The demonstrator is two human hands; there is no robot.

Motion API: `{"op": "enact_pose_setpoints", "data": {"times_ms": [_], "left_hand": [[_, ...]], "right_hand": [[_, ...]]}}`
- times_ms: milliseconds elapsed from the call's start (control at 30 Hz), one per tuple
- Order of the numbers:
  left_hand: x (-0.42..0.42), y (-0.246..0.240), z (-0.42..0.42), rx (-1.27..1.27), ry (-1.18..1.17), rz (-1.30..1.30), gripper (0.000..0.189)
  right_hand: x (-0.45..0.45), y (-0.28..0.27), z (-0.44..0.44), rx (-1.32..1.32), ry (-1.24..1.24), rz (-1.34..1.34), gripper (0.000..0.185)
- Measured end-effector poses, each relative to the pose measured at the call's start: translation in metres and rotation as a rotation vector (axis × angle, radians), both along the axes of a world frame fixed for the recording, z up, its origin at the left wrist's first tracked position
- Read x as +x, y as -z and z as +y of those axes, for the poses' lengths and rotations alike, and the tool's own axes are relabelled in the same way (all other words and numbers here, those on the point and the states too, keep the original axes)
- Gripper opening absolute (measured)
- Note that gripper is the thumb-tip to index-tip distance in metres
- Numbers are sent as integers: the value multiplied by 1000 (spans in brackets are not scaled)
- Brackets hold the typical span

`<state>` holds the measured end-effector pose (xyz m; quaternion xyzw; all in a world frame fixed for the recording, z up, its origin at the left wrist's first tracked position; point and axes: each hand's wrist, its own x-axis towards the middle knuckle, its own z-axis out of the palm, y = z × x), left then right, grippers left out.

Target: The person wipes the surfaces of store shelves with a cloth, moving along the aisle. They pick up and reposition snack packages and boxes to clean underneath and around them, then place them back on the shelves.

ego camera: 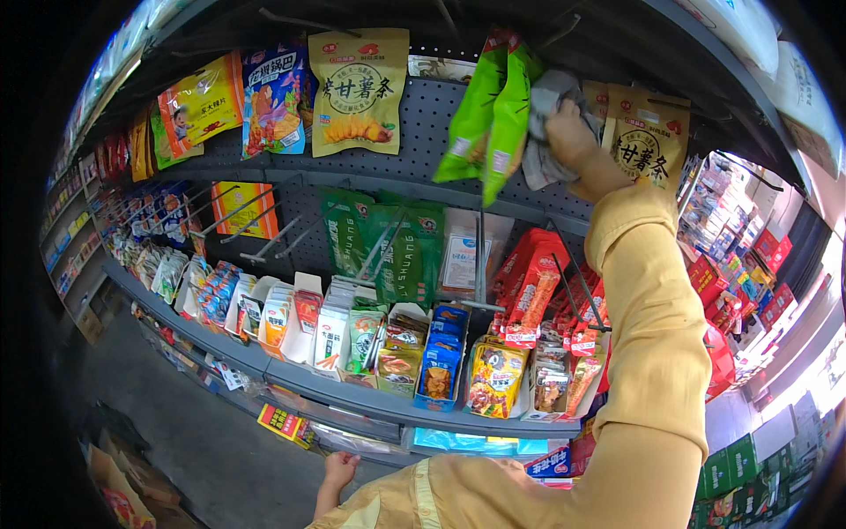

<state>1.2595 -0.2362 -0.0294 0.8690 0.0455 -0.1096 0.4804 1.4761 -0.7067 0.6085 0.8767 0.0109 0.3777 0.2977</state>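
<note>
At the upper right of the pegboard [426,119], my right hand [570,132] grips a crumpled grey cloth [545,132]. Two bright green snack bags [492,122] hang tilted just left of the cloth. To the right of my wrist is a gold snack pouch [651,135], partly covered by my hand and sleeve. My left hand [340,469] is low by my body, fingers curled, with no object visible in it. A red and yellow sign [285,425] is the nearest thing to it, on the lower shelf edge.
Metal peg hooks [264,254] stick out from the rack. Below them, a grey shelf [370,403] bears several open boxes of small snack packets [330,334]. Red snack packets [538,284] hang near my forearm. Cardboard boxes [135,476] stand on the floor at lower left.
</note>
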Motion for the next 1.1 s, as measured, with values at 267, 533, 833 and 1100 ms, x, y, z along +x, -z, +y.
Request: {"op": "enact_pose_setpoints", "data": {"times_ms": [267,533,833,1100], "left_hand": [[20,-19,1,123,48,-138,32],[8,-33,-9,151,41,-170,29],[-24,-53,19,97,-100,-37,33],[-20,-39,14,116,-114,-72,33]], "right_hand": [[-34,40,-12,-443,-39,366,36],[-70,33,17,-221,188,937,23],[-185,-29,188,-448,-428,524,22],[-40,-56,208,-707,-850,-244,38]]}}
